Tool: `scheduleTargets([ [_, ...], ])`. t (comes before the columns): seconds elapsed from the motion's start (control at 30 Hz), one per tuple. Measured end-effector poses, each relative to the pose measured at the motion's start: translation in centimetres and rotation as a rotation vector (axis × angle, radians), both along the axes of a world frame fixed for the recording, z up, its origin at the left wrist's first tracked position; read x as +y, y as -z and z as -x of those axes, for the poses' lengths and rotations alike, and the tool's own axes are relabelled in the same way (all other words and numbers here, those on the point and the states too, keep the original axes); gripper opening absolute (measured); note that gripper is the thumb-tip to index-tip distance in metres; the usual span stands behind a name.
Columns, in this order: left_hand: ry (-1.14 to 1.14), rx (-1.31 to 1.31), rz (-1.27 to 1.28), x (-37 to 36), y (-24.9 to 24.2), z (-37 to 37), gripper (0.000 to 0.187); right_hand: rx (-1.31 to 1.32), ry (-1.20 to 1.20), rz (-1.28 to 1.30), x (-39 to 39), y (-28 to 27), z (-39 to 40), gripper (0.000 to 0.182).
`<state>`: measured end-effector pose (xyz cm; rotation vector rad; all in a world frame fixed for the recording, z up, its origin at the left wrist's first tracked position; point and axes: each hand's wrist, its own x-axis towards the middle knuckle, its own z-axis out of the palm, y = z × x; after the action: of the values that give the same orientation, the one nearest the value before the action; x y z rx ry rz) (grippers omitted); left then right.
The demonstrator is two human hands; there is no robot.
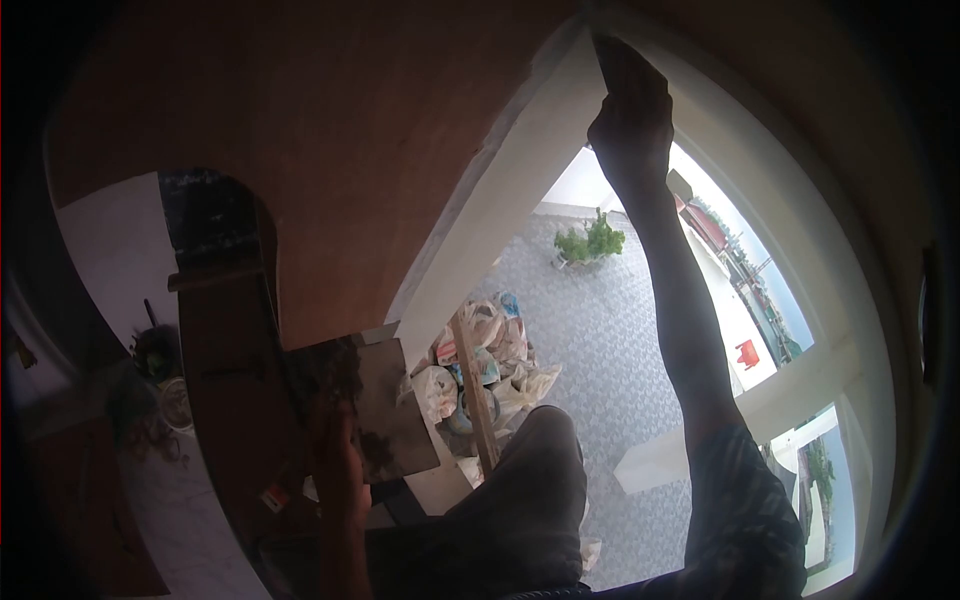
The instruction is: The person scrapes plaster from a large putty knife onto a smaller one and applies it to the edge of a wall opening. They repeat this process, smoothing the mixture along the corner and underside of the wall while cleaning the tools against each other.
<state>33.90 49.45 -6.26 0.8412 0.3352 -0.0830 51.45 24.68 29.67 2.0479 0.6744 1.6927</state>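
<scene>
My right hand (pixel 637 125) is raised high, its fingers closed around a dark flat-bladed scraper (pixel 615 62). The blade's tip meets the edge of the white frame near the top of the view. Low on the left, my left hand (pixel 342 455) is in shadow and grips a flat board (pixel 400 410) with dark smears on its face. Part of that hand's grip is hidden in the dark. A brown panel (pixel 330 150) with a pale edge strip (pixel 480 190) fills the upper left, close to both hands.
Below lies a patterned grey floor (pixel 610 330) with a green plant (pixel 590 240), a heap of plastic bags (pixel 500 340) and a wooden plank (pixel 472 390). Windows (pixel 740 240) line the right. My bent knee (pixel 545 440) is in the middle. Cluttered items (pixel 155 350) stand at left.
</scene>
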Motion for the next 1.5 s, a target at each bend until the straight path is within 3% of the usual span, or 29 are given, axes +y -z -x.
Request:
scheduleTargets([
  [0.13, -0.014, 0.015, 0.081, 0.1, -0.9, -0.1, 0.052, -0.038, 0.007, 0.078, 0.5, 0.9, -0.2, 0.066],
  [0.33, -0.013, 0.025, 0.049, 0.0, 0.5, -0.9, 0.051, 0.133, -0.125, -0.023, 0.0, 3.8, -1.0, 0.060],
  [0.53, -0.014, 0.078, 0.044, 0.1, 0.3, -0.9, 0.054, 0.210, 0.030, -0.126, 2.0, 7.1, 0.4, 0.035],
  [0.6, -0.018, 0.076, 0.006, 0.2, 0.3, -0.9, 0.055, 0.282, 0.045, -0.207, 2.4, 8.0, 0.4, 0.036],
  [0.77, 0.015, 0.051, 0.012, 0.6, 0.1, -0.6, 0.060, 0.192, -0.006, -0.095, 1.0, 13.2, -0.3, 0.054],
  [0.87, -0.006, 0.088, 0.000, 0.6, 0.0, -0.2, 0.060, 0.223, -0.038, -0.056, -0.1, 16.2, 0.3, 0.055],
  [0.9, -0.008, 0.108, -0.014, 0.7, -0.5, -0.1, 0.060, 0.181, -0.157, -0.046, 0.0, 17.0, 0.1, 0.052],
  [1.0, -0.037, 0.094, -0.009, 0.5, -0.2, 0.1, 0.060, 0.359, -0.138, -0.028, -0.6, 17.9, 2.2, 0.053],
  [1.03, -0.048, 0.074, 0.004, 0.4, 0.0, 0.1, 0.060, 0.489, -0.130, -0.031, -1.1, 17.7, 2.8, 0.054],
  [1.17, -0.045, 0.097, 0.010, 0.1, -0.3, 0.4, 0.059, 0.255, -0.212, -0.061, -0.2, 10.9, 4.4, 0.062],
  [1.3, -0.031, 0.090, 0.115, -0.6, -0.1, 0.7, 0.055, 0.104, -0.087, -0.042, 0.8, 2.0, 2.9, 0.077],
  [1.4, -0.009, 0.024, 0.075, -0.6, 0.3, 1.0, 0.054, -0.093, -0.067, 0.102, -0.2, -0.1, 0.5, 0.072],
  [1.5, -0.018, 0.050, 0.039, -0.2, 0.3, 1.3, 0.054, -0.062, -0.150, 0.120, -0.3, -0.2, -0.3, 0.047],
])
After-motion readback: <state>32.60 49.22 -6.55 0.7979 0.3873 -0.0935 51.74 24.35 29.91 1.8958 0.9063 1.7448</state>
